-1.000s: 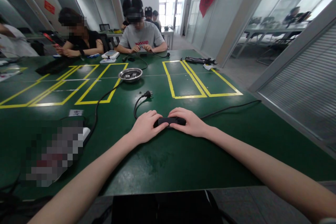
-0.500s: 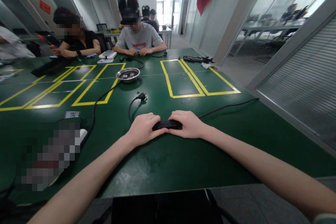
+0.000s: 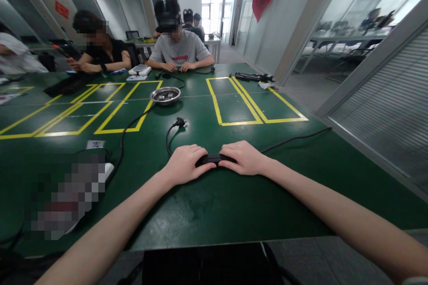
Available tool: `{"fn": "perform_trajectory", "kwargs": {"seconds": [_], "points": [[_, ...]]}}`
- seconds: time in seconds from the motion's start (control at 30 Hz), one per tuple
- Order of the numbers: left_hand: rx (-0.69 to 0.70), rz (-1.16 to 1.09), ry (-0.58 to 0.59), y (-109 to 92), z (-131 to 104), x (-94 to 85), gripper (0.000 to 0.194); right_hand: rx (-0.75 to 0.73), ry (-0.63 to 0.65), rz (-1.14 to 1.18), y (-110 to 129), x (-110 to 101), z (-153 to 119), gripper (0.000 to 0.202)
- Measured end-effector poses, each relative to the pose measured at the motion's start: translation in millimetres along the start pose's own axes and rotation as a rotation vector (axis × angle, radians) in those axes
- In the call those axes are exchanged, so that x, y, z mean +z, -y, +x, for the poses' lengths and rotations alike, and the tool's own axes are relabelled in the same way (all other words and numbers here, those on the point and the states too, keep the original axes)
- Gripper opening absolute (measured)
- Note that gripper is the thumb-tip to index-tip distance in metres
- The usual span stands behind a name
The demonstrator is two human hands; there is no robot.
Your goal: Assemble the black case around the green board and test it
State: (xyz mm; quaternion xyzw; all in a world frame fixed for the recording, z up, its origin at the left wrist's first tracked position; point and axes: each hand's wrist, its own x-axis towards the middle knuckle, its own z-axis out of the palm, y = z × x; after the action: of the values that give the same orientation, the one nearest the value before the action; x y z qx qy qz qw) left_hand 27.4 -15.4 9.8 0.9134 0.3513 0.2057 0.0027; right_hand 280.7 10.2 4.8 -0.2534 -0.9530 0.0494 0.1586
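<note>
Both hands hold a black power adapter (image 3: 211,159), a slim oblong block lying level just above or on the green table. My left hand (image 3: 187,162) grips its left end, thumb along the near side and fingers over the far side. Around the right end closes my right hand (image 3: 242,158), thumb and fingers curled the same way. The adapter's ends are hidden in the hands. Beyond my left hand a black cord curves up to a plug (image 3: 180,122) with its pins facing right. From behind my right hand a black cable (image 3: 296,139) runs off to the right.
A metal bowl (image 3: 165,95) with small metal parts stands further back. Yellow tape (image 3: 240,123) marks rectangles on the table (image 3: 200,218). To the left lie a blurred-out object (image 3: 72,200) and a cable. A folded black tripod (image 3: 252,76) lies at the far right. People sit opposite.
My right hand has shifted slightly to the right along the adapter, so a little more of its middle shows. The left hand keeps its grip. The whole view has moved slightly.
</note>
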Motion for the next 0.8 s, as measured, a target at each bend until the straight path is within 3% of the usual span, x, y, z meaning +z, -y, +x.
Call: {"fn": "perform_trajectory", "kwargs": {"seconds": [0.1, 0.27, 0.47, 0.6, 0.8], "points": [[0.018, -0.034, -0.003, 0.8, -2.2, -0.7, 0.035, 0.044, 0.004, 0.027, -1.0, 1.7, -0.6, 0.045], [0.105, -0.006, -0.053, 2.9, -4.5, 1.7, 0.053, 0.175, 0.004, 0.135, -1.2, 1.5, 1.1, 0.05], [0.177, 0.09, -0.076, 1.6, -2.4, 6.2, 0.046, 0.238, 0.024, 0.335, -0.1, -2.9, 0.6, 0.059], [0.196, 0.108, -0.062, -1.9, -1.9, 2.9, 0.047, 0.273, 0.072, 0.323, 0.1, -1.8, 1.3, 0.058], [0.144, 0.076, -0.01, 0.9, -2.8, 4.1, 0.047, 0.127, -0.014, 0.164, 3.7, -5.1, -0.1, 0.045]]}}
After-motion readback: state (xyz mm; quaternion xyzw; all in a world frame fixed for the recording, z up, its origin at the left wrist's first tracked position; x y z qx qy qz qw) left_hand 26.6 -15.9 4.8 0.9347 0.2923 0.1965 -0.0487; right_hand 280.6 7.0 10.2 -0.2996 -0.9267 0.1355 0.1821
